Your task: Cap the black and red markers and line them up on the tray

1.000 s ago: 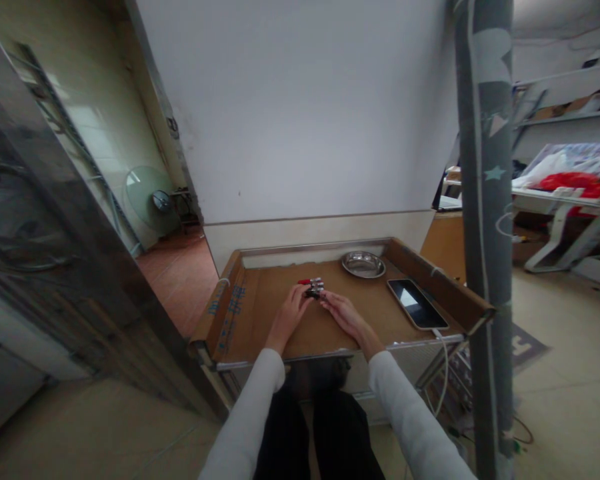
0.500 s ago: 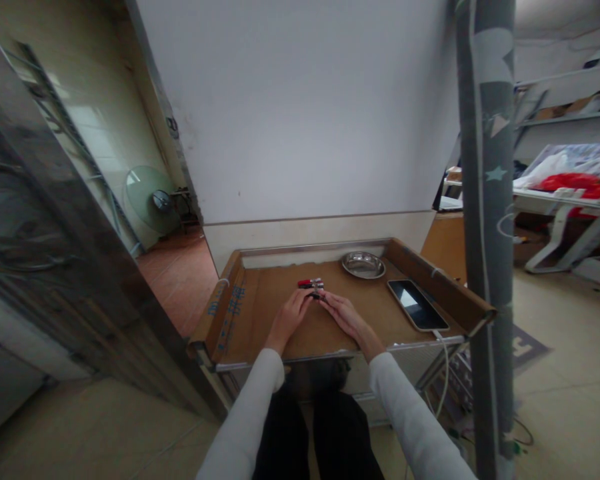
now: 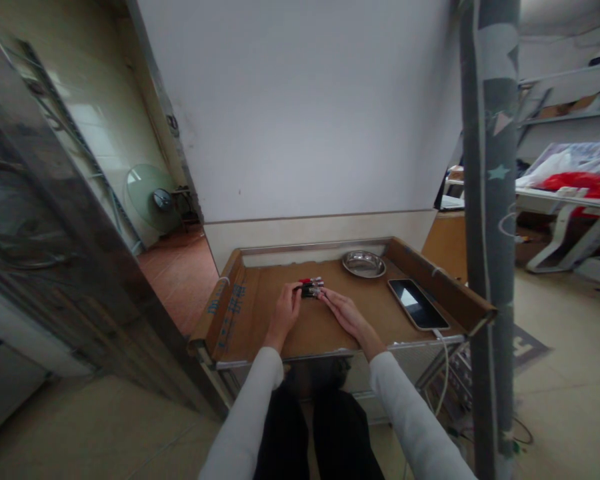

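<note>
A small group of slim pieces with silver right ends lies on the cardboard: a red one (image 3: 307, 280) at the back, black ones (image 3: 309, 292) in front. At their left ends is my left hand (image 3: 283, 315), its fingertips closed on the black end of the front piece. My right hand (image 3: 345, 312) pinches the silver right end of that piece between thumb and fingers. The fingers partly hide both ends. The pieces are too small to tell their exact kind.
The cardboard-lined cart top (image 3: 260, 320) has raised side edges. A round steel bowl (image 3: 364, 264) stands at the back right. Nearer lies a phone (image 3: 417, 305) with a white cable (image 3: 447, 363) hanging off the front. A wrapped grey pole (image 3: 490, 233) rises at the right.
My left hand has shifted slightly left, apart from my right hand, uncovering the black pieces between them. My right hand has hardly moved.
</note>
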{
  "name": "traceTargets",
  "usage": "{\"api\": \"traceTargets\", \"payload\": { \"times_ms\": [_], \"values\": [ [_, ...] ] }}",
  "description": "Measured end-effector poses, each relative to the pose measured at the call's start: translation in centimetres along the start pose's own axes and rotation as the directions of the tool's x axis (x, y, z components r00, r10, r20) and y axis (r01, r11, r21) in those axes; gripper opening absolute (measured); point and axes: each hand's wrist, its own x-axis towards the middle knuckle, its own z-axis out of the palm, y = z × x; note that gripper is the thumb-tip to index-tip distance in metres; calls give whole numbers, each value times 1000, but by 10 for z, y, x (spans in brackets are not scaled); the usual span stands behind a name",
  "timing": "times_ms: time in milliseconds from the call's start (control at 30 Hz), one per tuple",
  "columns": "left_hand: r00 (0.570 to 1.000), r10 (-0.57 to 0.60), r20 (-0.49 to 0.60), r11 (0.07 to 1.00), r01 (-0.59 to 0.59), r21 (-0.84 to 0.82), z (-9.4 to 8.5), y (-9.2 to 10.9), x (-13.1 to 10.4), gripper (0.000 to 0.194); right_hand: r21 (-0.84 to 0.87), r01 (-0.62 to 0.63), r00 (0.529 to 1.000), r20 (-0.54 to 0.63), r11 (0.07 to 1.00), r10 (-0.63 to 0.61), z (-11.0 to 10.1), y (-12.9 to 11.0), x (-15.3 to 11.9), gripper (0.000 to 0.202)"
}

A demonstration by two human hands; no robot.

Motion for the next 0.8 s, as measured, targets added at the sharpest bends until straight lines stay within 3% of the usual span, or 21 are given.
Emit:
{"api": "traceTargets", "payload": {
  "times_ms": [100,200,300,367,500,667,800],
  "values": [
    [998,-44,42,999,45,-20,1,-1,0,16,1,64,992,-110,998,-64,-4,3,3,32],
    [978,-91,190,994,102,-50,3,-4,0,13,-42,180,944,-274,983,-184,-8,5,7,35],
    [938,-119,325,988,145,-59,4,-4,0,12,-179,244,893,-341,953,-293,-9,4,6,37],
    [918,-132,374,987,156,-35,3,-3,-1,14,-311,244,891,-303,919,-339,-6,2,4,36],
    [909,-108,402,994,97,48,2,-5,-1,14,-521,265,923,-107,812,-370,5,-3,-1,26],
    [926,-94,367,990,48,133,5,-10,-1,16,-640,269,956,83,720,-283,13,-3,-4,17],
    [933,-92,349,989,45,141,6,-13,-2,15,-720,298,955,214,627,-207,11,2,-4,12]
  ]
}}
